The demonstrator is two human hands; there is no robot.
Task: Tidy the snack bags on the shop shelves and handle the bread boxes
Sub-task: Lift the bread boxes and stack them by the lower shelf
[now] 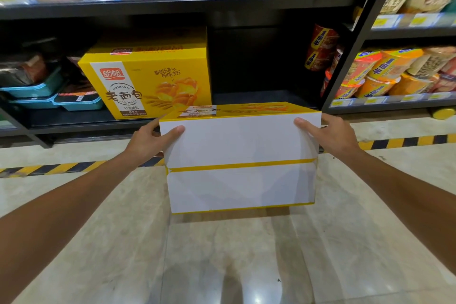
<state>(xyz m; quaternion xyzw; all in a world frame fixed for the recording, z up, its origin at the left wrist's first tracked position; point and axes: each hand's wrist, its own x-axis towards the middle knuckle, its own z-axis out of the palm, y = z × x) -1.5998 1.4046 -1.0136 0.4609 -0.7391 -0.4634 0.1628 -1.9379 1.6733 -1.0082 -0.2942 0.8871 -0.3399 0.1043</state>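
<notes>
- At the far left of the lower black shelf (74,122), teal plastic meal trays with dark lids (47,96) lie stacked, just beside a yellow cardboard bread box printed with a bun picture (148,81) that stands on the same shelf.
- The left hand (148,139) grips the left end of a second yellow-and-white cardboard bread box (241,160): its thumb lies on the white face turned to the camera, and its fingers go round the side.
- This held box hangs above the pale polished floor (222,254), in front of the dark gap on the shelf to the right of the standing box.
- The right hand (333,134) clasps the box's right end, thumb on the white face, fingers hidden behind.
- Orange and red noodle cups (385,74) fill the neighbouring shelf at the right.
</notes>
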